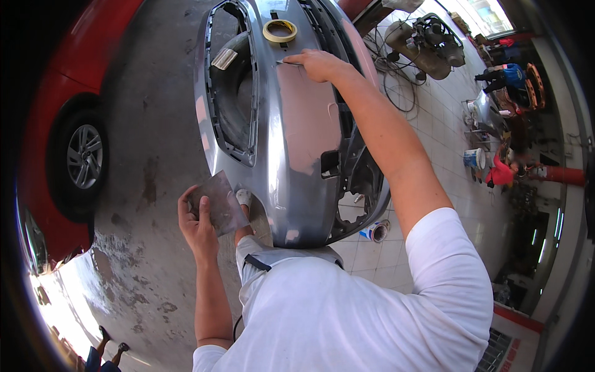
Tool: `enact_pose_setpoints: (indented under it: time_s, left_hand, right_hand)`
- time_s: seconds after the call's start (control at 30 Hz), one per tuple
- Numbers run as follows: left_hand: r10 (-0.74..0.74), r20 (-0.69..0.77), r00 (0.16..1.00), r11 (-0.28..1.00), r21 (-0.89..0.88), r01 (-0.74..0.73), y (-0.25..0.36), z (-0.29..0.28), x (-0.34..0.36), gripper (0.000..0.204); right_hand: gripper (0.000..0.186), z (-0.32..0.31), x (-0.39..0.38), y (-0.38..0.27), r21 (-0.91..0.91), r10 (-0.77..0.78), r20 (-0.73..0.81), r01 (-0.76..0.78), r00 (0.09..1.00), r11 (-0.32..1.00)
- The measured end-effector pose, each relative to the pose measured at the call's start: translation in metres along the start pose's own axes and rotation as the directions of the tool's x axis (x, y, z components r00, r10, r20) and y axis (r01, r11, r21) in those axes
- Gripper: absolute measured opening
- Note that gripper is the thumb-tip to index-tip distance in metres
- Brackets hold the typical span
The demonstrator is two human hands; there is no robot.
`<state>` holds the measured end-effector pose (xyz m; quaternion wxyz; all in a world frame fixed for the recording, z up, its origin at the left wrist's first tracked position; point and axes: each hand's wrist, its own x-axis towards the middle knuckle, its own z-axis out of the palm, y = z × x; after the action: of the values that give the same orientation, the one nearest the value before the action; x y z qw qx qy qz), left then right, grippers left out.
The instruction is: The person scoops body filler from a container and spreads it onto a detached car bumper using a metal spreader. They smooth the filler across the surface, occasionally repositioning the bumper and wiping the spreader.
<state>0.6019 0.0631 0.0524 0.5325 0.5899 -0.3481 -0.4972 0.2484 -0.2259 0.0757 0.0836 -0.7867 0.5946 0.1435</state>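
Observation:
A grey car bumper (279, 211) lies in front of me, its upper right face coated with pinkish filler (308, 121). My right hand (316, 64) reaches to its far part, closed on a thin flat putty spreader (289, 62) at the filler's far edge; my fingers hide most of it. My left hand (201, 223) holds up a thin, square, smudged mixing board (218, 203), apart from the bumper's near left side. A roll of yellow masking tape (280, 31) rests on the bumper, just beyond my right hand.
A tyre (235, 99) shows through the bumper's opening. At left stands a red car (68, 62). On the tiled floor at right are an air compressor (427, 46) with hoses, an opened can (375, 231) and a white bucket (475, 159). Other people are farther right and at lower left.

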Motion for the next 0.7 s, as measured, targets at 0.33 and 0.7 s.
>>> enact_pose_setpoints:
  time_s: [0.33,0.7]
  left_hand:
    - [0.027,0.063,0.998,0.999,0.032,-0.029,-0.004,-0.003,-0.004,0.028]
    - [0.000,0.118,0.993,1.000,0.028,-0.003,0.009,0.004,-0.010,0.031]
  right_hand:
    - [0.080,0.034,-0.026,-0.001,-0.023,0.022,-0.120,-0.025,0.993,0.999]
    - [0.076,0.037,-0.090,-0.021,-0.028,0.021,-0.073,-0.023,0.997,0.999]
